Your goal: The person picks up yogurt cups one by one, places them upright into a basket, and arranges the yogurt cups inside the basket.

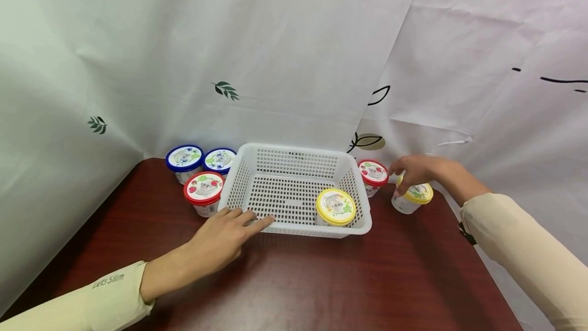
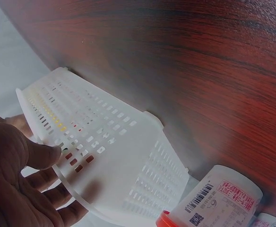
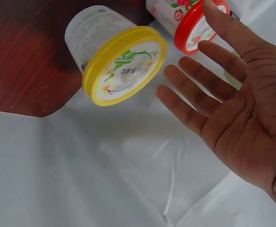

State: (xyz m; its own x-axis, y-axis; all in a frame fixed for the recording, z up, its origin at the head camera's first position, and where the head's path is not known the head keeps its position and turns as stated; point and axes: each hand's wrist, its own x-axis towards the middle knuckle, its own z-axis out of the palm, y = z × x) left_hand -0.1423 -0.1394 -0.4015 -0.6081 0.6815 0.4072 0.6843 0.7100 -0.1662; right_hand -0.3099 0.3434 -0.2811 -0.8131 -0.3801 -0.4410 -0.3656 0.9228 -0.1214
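Observation:
My left hand point(image 1: 220, 241) holds the near left rim of a white perforated plastic basket point(image 1: 294, 229). In the left wrist view the thumb lies outside the basket wall and the fingers reach over the rim. Inside the basket, at its near right corner, stands a tub with a yellow lid point(image 1: 336, 207). Over at the right, my right hand point(image 1: 420, 169) hovers by another yellow-lidded tub point(image 3: 124, 66), its fingers spread and apart from the lid in the right wrist view. A red-lidded tub point(image 1: 373, 173) stands between that tub and the basket.
Left of the basket are two blue-lidded tubs point(image 1: 185, 160) and a red-lidded tub point(image 1: 204, 189) close together. The dark red wooden table point(image 1: 321, 285) meets a white printed curtain point(image 1: 298, 65) at the back and sides.

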